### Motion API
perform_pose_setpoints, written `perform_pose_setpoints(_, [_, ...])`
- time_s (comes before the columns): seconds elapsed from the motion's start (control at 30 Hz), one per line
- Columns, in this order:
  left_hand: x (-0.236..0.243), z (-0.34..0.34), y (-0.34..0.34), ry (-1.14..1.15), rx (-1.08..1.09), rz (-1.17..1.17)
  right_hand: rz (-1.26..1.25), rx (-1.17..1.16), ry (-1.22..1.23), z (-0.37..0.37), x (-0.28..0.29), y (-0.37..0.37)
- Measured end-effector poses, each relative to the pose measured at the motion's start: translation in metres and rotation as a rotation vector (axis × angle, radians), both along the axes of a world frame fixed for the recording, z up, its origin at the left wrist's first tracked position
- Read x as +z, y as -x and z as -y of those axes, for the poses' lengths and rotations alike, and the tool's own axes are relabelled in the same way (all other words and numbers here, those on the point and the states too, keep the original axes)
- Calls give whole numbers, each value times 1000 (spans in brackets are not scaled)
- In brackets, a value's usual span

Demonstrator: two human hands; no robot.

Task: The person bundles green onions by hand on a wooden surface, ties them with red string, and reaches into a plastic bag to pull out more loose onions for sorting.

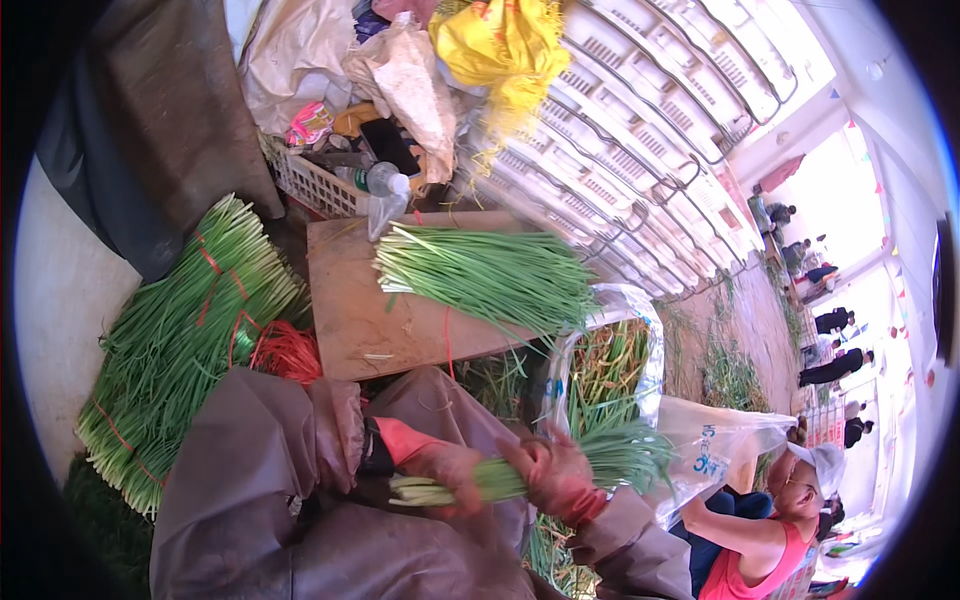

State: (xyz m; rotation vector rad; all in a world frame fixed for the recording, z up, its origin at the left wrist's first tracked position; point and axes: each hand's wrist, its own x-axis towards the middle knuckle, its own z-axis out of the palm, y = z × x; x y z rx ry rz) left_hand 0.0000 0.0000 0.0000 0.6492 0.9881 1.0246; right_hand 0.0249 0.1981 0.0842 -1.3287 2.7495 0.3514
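Observation:
Both my hands wear reddish gloves and grip one bunch of green chives [620,452] low in the picture. My left hand [447,470] holds it near the pale cut ends. My right hand [556,472] wraps round it further along, where the green leaves fan out to the right. Above them a loose pile of chives [490,275] lies on a brown wooden board [350,320], with a red band [448,340] trailing across the board. My brown sleeves cover my forearms.
Tied chive bundles [180,340] are stacked at the left beside a heap of red bands [285,352]. A plastic-lined crate of chives [615,360] stands right of the board. White crates [650,130], a basket with a water bottle [385,180] and sacks stand behind. A person [770,530] in pink sits lower right.

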Motion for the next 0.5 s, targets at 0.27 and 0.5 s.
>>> perform_pose_setpoints(0.27, [3, 81, 118, -308, 1322, -821, 163, -567, 74, -38, 5, 136])
perform_pose_setpoints(0.5, [-37, 65, 198, 646, 562, -2191, -50, -370, 346, 61, 67, 304])
